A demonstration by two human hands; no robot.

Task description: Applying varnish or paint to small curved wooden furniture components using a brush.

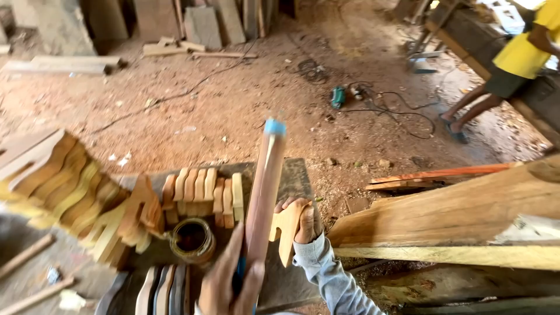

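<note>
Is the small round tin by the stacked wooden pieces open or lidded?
Open: the round tin shows a dark interior inside its rim, with no lid on it. How full it is, cannot tell.

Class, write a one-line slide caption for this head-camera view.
Right hand steadies a cut wooden piece on the workbench while the left hand holds a long blue-tipped tool.

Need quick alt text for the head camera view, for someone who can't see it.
One hand grips a long reddish wooden handle with a blue tip while the other hand holds a pale curved wooden cutout on a dark workbench, beside rows of similar cutouts.
</note>
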